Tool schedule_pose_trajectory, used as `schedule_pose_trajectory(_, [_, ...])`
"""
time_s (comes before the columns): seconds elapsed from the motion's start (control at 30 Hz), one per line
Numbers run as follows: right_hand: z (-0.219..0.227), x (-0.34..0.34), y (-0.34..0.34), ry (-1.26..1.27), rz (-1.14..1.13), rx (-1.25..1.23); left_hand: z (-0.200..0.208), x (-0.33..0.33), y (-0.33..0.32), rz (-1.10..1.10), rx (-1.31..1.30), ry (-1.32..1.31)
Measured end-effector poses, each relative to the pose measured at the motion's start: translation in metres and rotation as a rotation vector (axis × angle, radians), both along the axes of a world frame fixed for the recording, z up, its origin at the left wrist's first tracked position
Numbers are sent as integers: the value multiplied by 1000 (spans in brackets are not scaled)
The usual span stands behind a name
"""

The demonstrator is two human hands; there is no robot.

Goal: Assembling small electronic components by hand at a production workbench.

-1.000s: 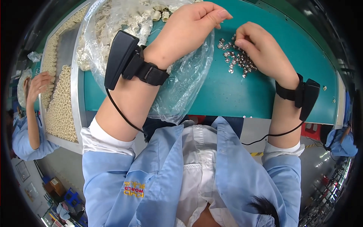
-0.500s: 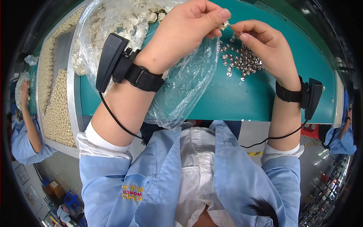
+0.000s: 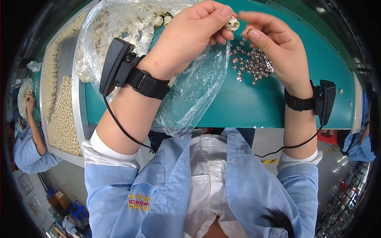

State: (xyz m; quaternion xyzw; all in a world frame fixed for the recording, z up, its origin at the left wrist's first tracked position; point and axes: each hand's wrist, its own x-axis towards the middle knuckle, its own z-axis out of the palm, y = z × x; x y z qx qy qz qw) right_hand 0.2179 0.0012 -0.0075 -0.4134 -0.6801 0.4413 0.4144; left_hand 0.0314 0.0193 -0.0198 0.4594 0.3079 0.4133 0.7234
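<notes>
My left hand (image 3: 200,29) is closed on a small cream plastic part (image 3: 232,24), pinched between thumb and fingers with its hollow end facing right. Just to the right of it, my right hand (image 3: 279,47) has its thumb and a fingertip pressed together, while the index finger above is blurred by motion. Whatever small thing may be in that pinch is too hidden to name. Below the right fingers lies a pile of small shiny metal pieces (image 3: 256,65) on the green tabletop (image 3: 317,71). Under my left forearm spreads a clear plastic bag (image 3: 198,87) with cream plastic parts (image 3: 137,27).
At the left stands a metal-edged tray (image 3: 81,107) packed with rows of cream parts (image 3: 63,123). Beyond it, another person's arm (image 3: 35,133) reaches over a bench. A second person in a blue sleeve (image 3: 359,144) is at the far right. Cabled black devices (image 3: 115,65) are strapped to my wrists.
The cream part has turned in my left hand, so its hollow end shows. My right index finger has lifted away from the thumb and shifted slightly left and up.
</notes>
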Motion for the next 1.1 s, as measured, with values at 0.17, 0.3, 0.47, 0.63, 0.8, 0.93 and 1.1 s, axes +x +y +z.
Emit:
schedule_pose_trajectory(0.17, [-2, -3, 0, 90, 19, -27, -4, 4, -1, -27, 8, -31])
schedule_pose_trajectory(0.3, [-3, -6, -1, 99, 18, -51, -7, 4, -2, -47, 28, -48])
schedule_pose_trajectory(0.47, [-2, -9, -2, 128, 40, -91, -7, 5, -4, -29, 62, 27])
schedule_pose_trajectory(0.63, [-5, -15, -3, 127, 1, -47, -8, 5, -5, -5, 123, 54])
schedule_pose_trajectory(0.8, [-3, -11, -3, 96, 34, -98, -11, 6, -5, 23, 167, -20])
schedule_pose_trajectory(0.93, [-3, -11, -3, 136, 49, -174, -26, 9, 16, -61, 937, -154])
schedule_pose_trajectory(1.1, [-8, -19, -6, 97, -34, 223, -29, 9, 14, -50, 937, -161])
